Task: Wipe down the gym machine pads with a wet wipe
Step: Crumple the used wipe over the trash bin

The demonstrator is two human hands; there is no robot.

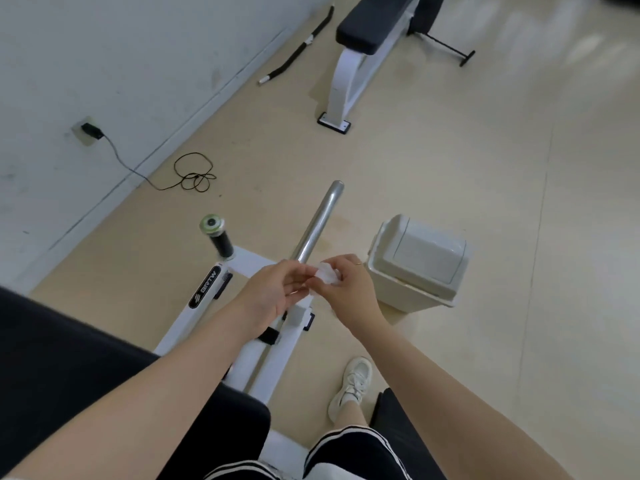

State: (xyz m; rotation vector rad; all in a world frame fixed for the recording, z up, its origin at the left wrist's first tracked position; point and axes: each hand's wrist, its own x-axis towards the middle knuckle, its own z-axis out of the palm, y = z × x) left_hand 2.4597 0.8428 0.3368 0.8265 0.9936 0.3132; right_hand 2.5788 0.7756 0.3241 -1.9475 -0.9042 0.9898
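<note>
A small crumpled white wet wipe [327, 273] is held between both hands above the white machine frame [242, 265]. My right hand [349, 285] pinches the wipe with its fingertips. My left hand [277, 292] holds the wipe's left edge with curled fingers. A large black pad [69, 368] of the machine fills the lower left, under my left forearm. A second black pad [398, 410] shows by my right forearm.
A beige swing-lid bin [415, 265] stands on the floor just right of my hands. A metal bar [317, 223] and a black grip [218, 237] rise from the frame. A bench with a black pad [370, 26] stands farther back. A cable [194, 171] lies by the wall.
</note>
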